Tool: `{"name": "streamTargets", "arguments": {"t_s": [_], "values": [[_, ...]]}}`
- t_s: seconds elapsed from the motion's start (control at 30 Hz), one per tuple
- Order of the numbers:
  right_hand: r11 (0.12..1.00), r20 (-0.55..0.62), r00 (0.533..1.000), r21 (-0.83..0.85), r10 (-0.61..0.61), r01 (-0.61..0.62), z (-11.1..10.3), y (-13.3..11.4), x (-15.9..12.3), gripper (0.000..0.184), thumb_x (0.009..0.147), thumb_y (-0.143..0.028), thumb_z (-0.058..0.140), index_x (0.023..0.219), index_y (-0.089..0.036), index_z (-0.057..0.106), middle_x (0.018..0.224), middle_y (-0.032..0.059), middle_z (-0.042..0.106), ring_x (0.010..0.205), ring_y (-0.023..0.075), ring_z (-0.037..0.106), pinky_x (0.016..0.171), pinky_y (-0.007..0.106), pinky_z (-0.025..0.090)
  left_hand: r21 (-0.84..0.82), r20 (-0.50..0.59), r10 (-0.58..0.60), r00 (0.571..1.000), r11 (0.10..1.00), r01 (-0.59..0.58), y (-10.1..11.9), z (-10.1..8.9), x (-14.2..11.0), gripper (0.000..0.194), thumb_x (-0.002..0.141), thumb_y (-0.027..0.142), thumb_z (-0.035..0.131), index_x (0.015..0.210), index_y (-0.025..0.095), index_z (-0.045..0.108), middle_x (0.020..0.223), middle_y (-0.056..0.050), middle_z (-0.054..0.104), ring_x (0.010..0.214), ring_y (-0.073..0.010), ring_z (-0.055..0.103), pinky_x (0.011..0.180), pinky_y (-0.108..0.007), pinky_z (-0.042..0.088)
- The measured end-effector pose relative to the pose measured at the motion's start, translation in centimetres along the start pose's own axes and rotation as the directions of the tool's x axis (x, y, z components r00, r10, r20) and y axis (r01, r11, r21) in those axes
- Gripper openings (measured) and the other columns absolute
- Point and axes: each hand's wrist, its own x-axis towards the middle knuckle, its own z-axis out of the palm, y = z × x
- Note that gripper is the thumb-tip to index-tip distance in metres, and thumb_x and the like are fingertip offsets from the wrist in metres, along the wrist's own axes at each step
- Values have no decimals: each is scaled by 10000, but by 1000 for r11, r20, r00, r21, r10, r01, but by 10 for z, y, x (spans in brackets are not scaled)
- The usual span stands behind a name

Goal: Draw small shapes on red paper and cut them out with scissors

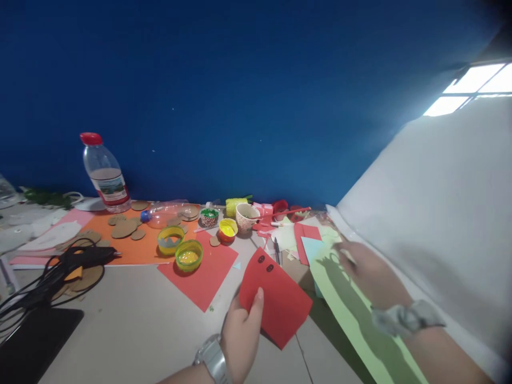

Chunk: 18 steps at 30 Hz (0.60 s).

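Between thumb and fingers, my left hand [243,330] grips a red sheet of paper [280,304] with two small black drawn ovals near its upper corner. My right hand [362,266] hovers over a long light green paper [352,320] on the right. Motion smears its fingers, so I cannot make out whether anything is in them. A light blue paper piece [312,248] and a folded red scrap [304,240] lie beside the green paper. Near the red sheet's upper corner is a dark pen [277,248].
Paint cups, one yellow [228,229] and one green [209,216], stand near a patterned cup [247,217]. Two yellow-green rings or cups [189,256] sit on another red sheet [212,280]. At left are a bottle [106,176], a corded black glue gun [86,257] and a phone [40,341].
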Motion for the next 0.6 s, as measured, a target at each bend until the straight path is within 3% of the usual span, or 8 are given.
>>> {"name": "streamTargets", "arguments": {"t_s": [0.1,0.27,0.4,0.5,0.6], "values": [[985,153,974,-17,-168,172,25,-8,-31,283,913,-246,369,1011,-217,633,1020,140,682,963,310,643,864,490,509,22,-7,-26,1000,999,26,1,-1,-1,502,859,565,529,1072,135,679,1093,-127,709,1105,-291,614,1032,-392,417],[985,182,968,5,-173,175,49,-12,-40,309,966,-325,349,1036,-205,624,1020,125,673,979,283,626,878,464,507,73,-2,-73,997,995,73,2,-2,-1,504,843,612,515,852,148,710,890,-120,731,938,-309,662,965,-439,455],[1000,177,984,-13,-19,22,34,-2,-23,344,948,-377,349,1118,-201,590,1188,139,610,1133,298,558,969,483,451,103,-10,-81,997,991,81,3,-2,0,510,862,609,485,856,149,705,897,-121,728,975,-315,652,988,-449,429],[996,273,960,-72,69,-51,15,8,-20,219,854,-297,440,902,-210,636,994,118,655,951,288,622,850,448,504,103,-12,-65,998,992,66,6,-2,-1,498,868,586,497,981,141,691,1009,-124,720,1067,-299,626,1032,-413,404],[988,356,930,-150,89,-37,6,13,-28,166,739,-214,525,865,-211,633,969,113,653,901,290,625,802,426,503,93,-7,-41,999,995,41,7,-2,-1,481,884,552,498,1076,141,659,1147,-124,683,1186,-270,563,1093,-373,347]]}}
